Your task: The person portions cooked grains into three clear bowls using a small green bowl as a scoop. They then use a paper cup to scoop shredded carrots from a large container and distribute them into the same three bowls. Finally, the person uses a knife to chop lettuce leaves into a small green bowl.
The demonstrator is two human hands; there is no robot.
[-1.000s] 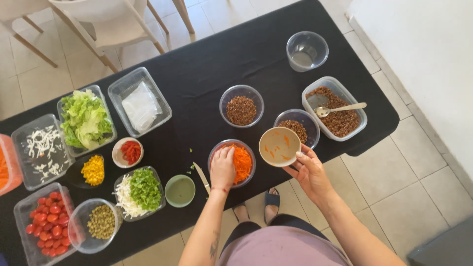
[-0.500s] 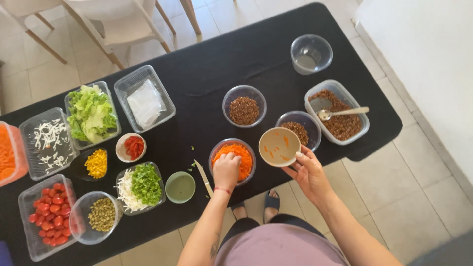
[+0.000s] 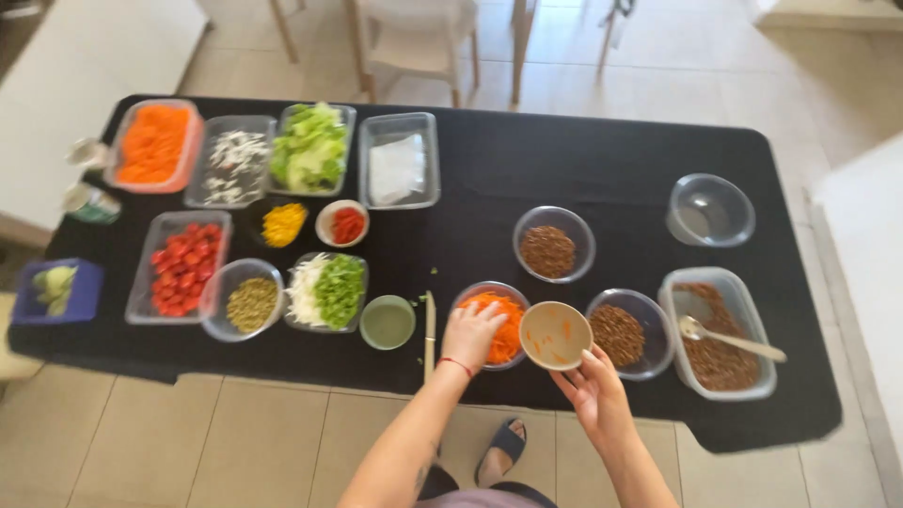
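Observation:
My left hand (image 3: 470,334) rests in a clear glass bowl of grated carrot (image 3: 500,320) at the front edge of the black table (image 3: 564,160), fingers down among the shreds. My right hand (image 3: 593,390) holds a small tan bowl (image 3: 555,335) tipped toward me just right of the carrot bowl; a few orange bits stick inside it. A knife (image 3: 430,331) lies on the cloth to the left of my left hand.
Right: bowls of brown grains (image 3: 548,249) (image 3: 621,334), a grain tub with a spoon (image 3: 720,334), an empty clear bowl (image 3: 710,209). Left: green sauce cup (image 3: 388,323), cabbage and greens (image 3: 326,290), tomatoes (image 3: 181,268), lettuce (image 3: 308,148), carrot tub (image 3: 153,143). Chairs stand beyond the table.
The view has swung left and levelled, bringing more of the table's left end into sight. Both hands stay at the carrot bowl and the tan bowl.

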